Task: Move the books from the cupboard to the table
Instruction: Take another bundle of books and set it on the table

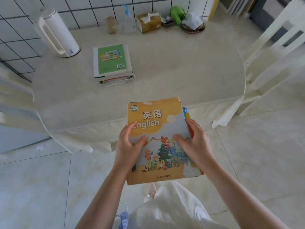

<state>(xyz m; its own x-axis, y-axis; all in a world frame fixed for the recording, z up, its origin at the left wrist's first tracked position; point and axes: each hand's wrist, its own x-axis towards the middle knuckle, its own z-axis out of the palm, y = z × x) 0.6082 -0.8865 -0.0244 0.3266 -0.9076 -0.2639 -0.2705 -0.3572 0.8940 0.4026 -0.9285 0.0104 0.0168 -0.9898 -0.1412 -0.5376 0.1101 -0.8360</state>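
With the left hand point(127, 144) and right hand point(195, 141) clamped on either side of the orange English book point(160, 141) just short of the table's point(181, 76) near edge, the carrying step seemed nearly over, the next move apparently being setting it beside the book stack point(113, 63).

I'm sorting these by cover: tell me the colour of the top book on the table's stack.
Green, with a white barcode label; the top book shows best in the head view.

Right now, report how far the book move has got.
Done: a stack of books, green cover on top, already lies on the table. In hand: the left hand and right hand grip a small pile topped by the orange English book, held at the table's near edge. Left: setting this pile down. The cupboard is out of view, so any remaining books cannot be judged.
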